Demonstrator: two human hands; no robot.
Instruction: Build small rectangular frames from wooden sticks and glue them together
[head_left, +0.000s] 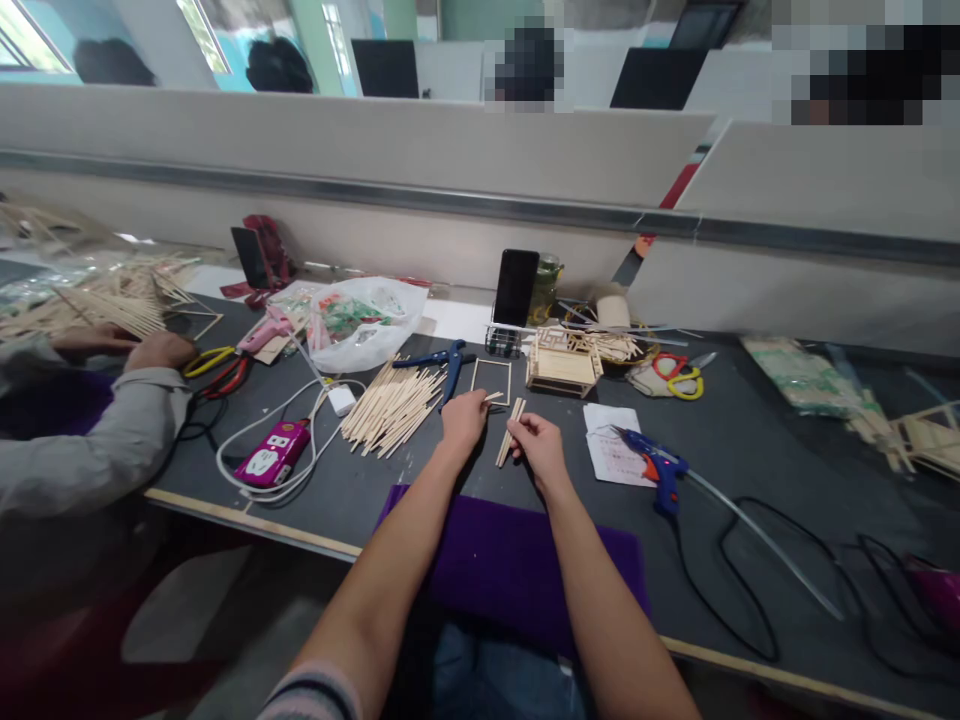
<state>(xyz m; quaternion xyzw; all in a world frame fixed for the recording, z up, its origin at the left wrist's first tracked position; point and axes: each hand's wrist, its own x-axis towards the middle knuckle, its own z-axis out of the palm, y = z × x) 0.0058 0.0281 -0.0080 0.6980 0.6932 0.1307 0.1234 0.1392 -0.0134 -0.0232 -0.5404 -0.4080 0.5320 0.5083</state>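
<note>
Between the thumb and fingers of my right hand (pixel 538 448) are a few short wooden sticks (pixel 510 432), tilted over the dark table. My left hand (pixel 466 415) is closed, with the end of a small wooden stick (pixel 493 397) poking out at its fingertips. Just beyond that hand lies a thin rectangular stick frame (pixel 492 364), its near side partly behind the fingers. A pile of wooden sticks (pixel 394 405) is spread to the left, with a blue cutter (pixel 452 368) at its far end. A small wooden model (pixel 564 364) stands behind my right hand.
A blue glue gun (pixel 660 465) rests on white paper (pixel 611 440) at right, its cord trailing forward. Left are a purple power strip (pixel 274 452) and a plastic bag (pixel 367 322). A phone (pixel 517 288) stands behind. A co-worker's hand (pixel 160 350) is far left.
</note>
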